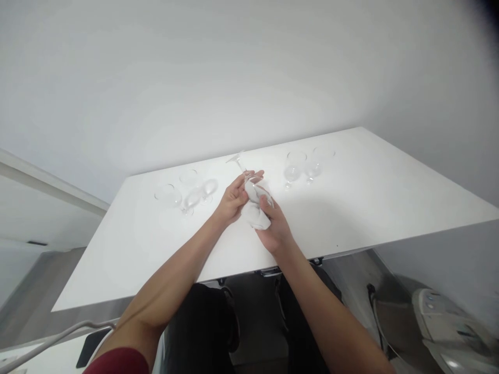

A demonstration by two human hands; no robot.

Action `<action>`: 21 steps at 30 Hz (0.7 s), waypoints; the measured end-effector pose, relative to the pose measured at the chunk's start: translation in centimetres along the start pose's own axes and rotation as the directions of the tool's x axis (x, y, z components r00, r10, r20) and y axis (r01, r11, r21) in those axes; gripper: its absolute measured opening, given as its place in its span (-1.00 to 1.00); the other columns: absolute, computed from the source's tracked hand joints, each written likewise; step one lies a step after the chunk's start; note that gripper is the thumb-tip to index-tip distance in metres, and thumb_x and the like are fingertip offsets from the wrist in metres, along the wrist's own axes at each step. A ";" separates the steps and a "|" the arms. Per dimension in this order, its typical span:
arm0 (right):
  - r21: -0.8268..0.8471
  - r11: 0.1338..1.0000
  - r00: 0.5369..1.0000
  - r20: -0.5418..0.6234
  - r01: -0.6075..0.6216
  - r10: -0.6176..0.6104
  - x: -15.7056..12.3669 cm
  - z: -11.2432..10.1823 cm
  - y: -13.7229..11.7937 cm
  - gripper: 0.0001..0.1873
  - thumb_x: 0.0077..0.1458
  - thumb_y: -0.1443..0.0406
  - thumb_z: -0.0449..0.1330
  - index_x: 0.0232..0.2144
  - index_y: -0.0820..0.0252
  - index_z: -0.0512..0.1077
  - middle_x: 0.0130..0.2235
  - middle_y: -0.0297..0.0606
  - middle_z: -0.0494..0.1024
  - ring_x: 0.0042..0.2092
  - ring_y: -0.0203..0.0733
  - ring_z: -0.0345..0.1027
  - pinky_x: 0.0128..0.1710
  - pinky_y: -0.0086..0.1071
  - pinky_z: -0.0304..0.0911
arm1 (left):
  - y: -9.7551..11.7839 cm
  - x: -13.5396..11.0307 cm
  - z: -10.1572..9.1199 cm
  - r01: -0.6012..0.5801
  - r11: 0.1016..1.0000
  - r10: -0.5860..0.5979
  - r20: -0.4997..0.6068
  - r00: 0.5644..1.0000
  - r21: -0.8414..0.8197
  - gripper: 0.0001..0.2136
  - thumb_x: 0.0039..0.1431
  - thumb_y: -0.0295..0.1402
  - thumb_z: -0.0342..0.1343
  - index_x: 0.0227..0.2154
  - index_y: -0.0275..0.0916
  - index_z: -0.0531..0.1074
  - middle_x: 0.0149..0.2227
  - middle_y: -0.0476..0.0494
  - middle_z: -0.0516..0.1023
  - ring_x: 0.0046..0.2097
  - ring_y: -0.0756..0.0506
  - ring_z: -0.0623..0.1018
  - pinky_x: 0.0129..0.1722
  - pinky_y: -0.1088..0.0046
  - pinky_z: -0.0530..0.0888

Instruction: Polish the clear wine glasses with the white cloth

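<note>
Over the middle of the white table (351,208), my left hand (233,198) is closed around a clear stemmed glass (246,171). The glass is tilted, its foot pointing up and away to the left, its bowl towards me. My right hand (275,221) grips a white cloth (257,215) pressed at the bowl, part of it seemingly inside. The fingers and the cloth hide much of the bowl. To the left stand two clear stemmed glasses (171,196), and to the right two more glasses (293,169), all faint against the white surface.
A pale wall (234,78) rises behind the table's far edge. My legs (202,327) are under the near edge. On the floor at the lower right sits a light-coloured appliance (448,322). A pale cable (70,330) crosses the lower left corner.
</note>
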State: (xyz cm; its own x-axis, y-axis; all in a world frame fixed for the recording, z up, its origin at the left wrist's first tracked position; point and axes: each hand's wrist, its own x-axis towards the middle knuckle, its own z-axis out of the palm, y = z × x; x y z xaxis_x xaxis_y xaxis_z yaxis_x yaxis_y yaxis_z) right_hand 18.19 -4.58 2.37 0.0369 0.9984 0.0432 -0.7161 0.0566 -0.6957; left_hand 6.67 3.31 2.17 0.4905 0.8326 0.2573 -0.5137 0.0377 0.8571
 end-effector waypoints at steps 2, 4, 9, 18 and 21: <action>-0.074 0.995 0.993 -0.093 0.067 -0.073 0.1 -0.3 -0.9 -0.63 0.19 0.01 0.36 -0.06 0.07 0.59 -0.20 -0.27 0.62 -0.34 -0.24 0.42 -0.49 -0.41 0.31 | 0.1 0.1 0.1 0.010 0.999 -0.009 0.001 1.000 -0.031 -0.46 0.00 -0.24 0.53 0.06 -0.09 0.53 0.39 -0.26 0.36 0.35 -0.25 0.42 0.24 0.24 0.44; -0.193 0.970 0.964 -0.195 0.145 -0.183 0.1 -0.7 -2.4 -0.67 0.16 0.01 0.39 -0.20 0.10 0.60 -0.39 -0.34 0.52 -0.50 -0.32 0.24 -0.65 -0.44 0.12 | 0.1 0.3 -0.1 0.053 0.997 -0.054 -0.015 0.998 -0.063 -0.52 0.03 -0.23 0.50 0.02 -0.09 0.53 0.34 -0.24 0.43 0.25 -0.25 0.51 0.15 0.20 0.52; -0.639 0.717 0.895 -0.100 0.278 -0.436 -0.7 -1.1 -7.2 -0.71 0.08 0.05 0.46 -0.42 0.11 0.57 -0.49 -0.40 0.40 -0.49 -0.32 0.20 -0.60 -0.44 0.15 | 0.4 0.7 -1.4 0.335 0.919 -0.307 0.156 0.939 -0.207 -0.43 0.14 0.24 0.22 -0.06 -0.16 0.51 -0.10 -0.23 0.65 -0.42 -0.05 0.59 -0.54 0.47 0.47; -0.903 0.117 0.625 0.189 0.414 -0.758 -2.3 -0.3 -9.3 -0.70 0.42 0.19 0.10 0.05 0.04 0.56 0.00 -0.18 0.63 0.04 0.02 0.52 0.09 -0.07 0.39 | 0.1 -0.1 -1.6 0.320 0.942 -0.336 0.351 0.874 0.104 -0.59 0.16 -0.07 0.38 -0.08 -0.26 0.54 -0.60 0.05 0.41 -0.58 0.00 0.43 -0.29 0.28 0.58; -0.896 -0.045 0.488 0.282 0.442 -0.826 -2.4 0.4 -9.2 -0.56 0.45 0.20 0.02 0.30 0.00 0.37 0.38 -0.13 0.31 0.42 0.15 0.14 0.39 0.17 0.05 | -0.2 0.0 -1.6 0.204 0.978 -0.207 0.219 0.954 0.034 -0.61 0.11 -0.03 0.41 -0.21 -0.24 0.53 -0.61 0.10 0.36 -0.59 0.03 0.35 -0.30 0.28 0.56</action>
State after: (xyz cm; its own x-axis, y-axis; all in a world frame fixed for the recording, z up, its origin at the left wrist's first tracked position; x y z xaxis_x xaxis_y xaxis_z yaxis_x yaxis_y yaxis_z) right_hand 24.39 -7.52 8.92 0.4132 0.4391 0.7978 0.6728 0.4432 -0.5924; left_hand 5.67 4.21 1.34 0.7277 0.6655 0.1659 -0.3788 0.1883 0.9061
